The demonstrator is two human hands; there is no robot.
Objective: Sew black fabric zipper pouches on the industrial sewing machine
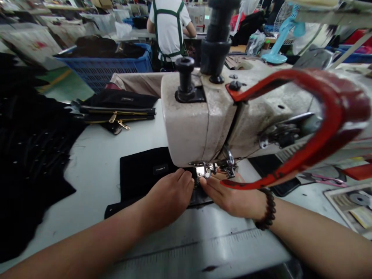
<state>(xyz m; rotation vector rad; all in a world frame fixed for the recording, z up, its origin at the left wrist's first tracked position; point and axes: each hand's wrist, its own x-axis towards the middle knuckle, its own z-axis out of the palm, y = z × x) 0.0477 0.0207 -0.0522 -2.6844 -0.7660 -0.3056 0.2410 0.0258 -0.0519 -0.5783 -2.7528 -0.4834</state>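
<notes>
Closest to the lens are the two bare forearms coming up from the bottom edge, meeting just below centre frame. The left hand [170, 197] is palm-down with the fingers loosely curled, not gripping anything, just pressing on the black fabric piece [139, 172]. The right hand [232, 198], with a dark bead bracelet [269, 209] on the wrist, has its fingers stretched out flat, tips nearly touching the left hand's, holding the fabric's near edge down. That fabric lies under both hands and runs out to the left of them, its far part tucked under the presser foot [202, 170] right above the fingertips. It's flat, dark and roughly rectangular, and there's a small label [161, 169] on it, too small to read. Over the hands sits the cream sewing machine head [197, 124] with a red loop-shaped guard [328, 128] sweeping right. Further out on the pale table [95, 155], a stack of black pouches with gold zippers [119, 112] sits centre left, and a blue crate [104, 66] is in the upper left.
</notes>
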